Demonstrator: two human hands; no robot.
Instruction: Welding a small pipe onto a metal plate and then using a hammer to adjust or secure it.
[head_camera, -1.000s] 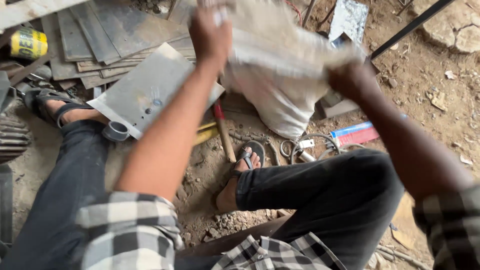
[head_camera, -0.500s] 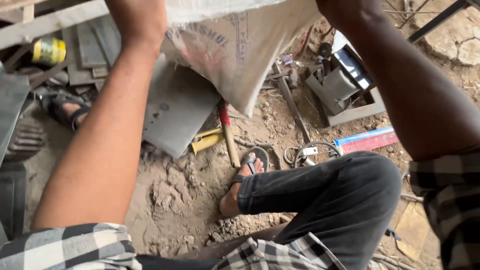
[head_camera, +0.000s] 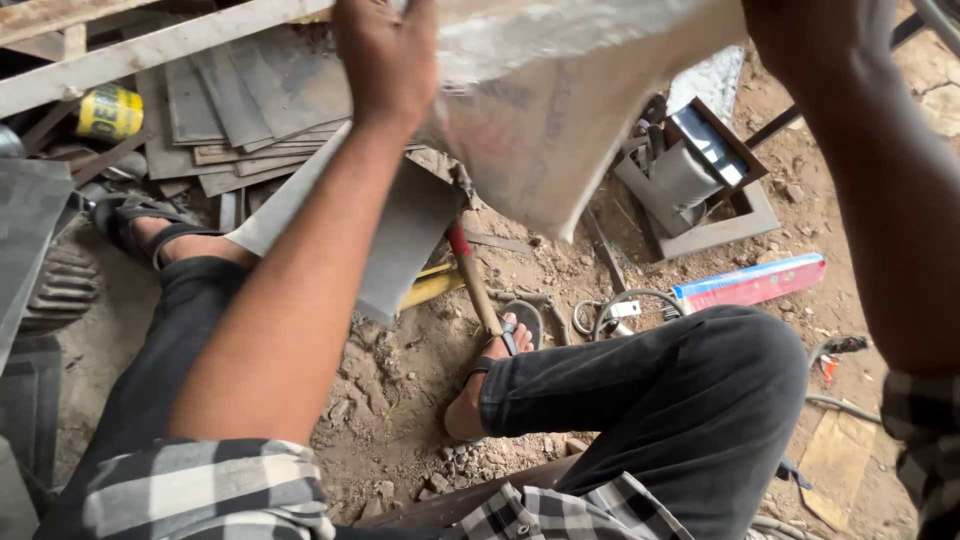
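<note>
My left hand (head_camera: 385, 60) grips the left edge of a dusty whitish woven sack (head_camera: 560, 110) held up in the air near the top of the view. My right forearm (head_camera: 880, 170) reaches up at the right; its hand is cut off by the top edge, so its grip is hidden. The sack hangs over a grey metal sheet (head_camera: 400, 235) lying on the dirt floor. A hammer with a red and wooden handle (head_camera: 472, 280) lies beside my sandalled foot (head_camera: 490, 370). I sit with legs in dark trousers.
Stacked grey metal sheets (head_camera: 240, 110) and a yellow can (head_camera: 108, 112) lie at the upper left. A grey metal box frame (head_camera: 700, 180), a red and blue flat packet (head_camera: 750, 285) and coiled wire (head_camera: 625, 305) sit on the dirt at right.
The sack has been lifted higher and nearer the camera, moving to the right, uncovering the metal sheet and box frame. Both arms rose with it.
</note>
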